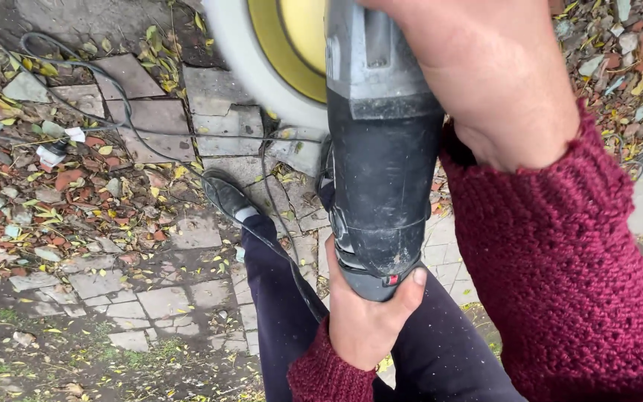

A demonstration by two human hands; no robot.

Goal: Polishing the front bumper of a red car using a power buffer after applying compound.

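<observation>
- My left hand (366,320) wraps the rear end of the polisher (381,164), fingers curled shut around it and the thumb laid across the back by a small red mark, so the tail of the heavy body has a steady anchor.
- My right hand (493,74) closes over the front of the body from above, near the head; the fingers go round the far side, where I cannot see them. Two grips set well apart along the body keep it from twisting.
- The polisher is held up close under my face, lengthwise away from me, well clear of the ground.
- Its yellow disc (292,45) with a pale rim sits at the far end, blurred at the edge, which suggests it is spinning; I cannot be certain.
- A dark cord (277,216) hangs from the tool toward the ground, and a cable (113,97) lies on across the paving, slack enough to let me move.
- Below are my dark trouser leg (277,298) and one shoe (228,195), planted on broken paving slabs (158,119) strewn with leaves.
- My sleeves (567,268) are dark red knit.
</observation>
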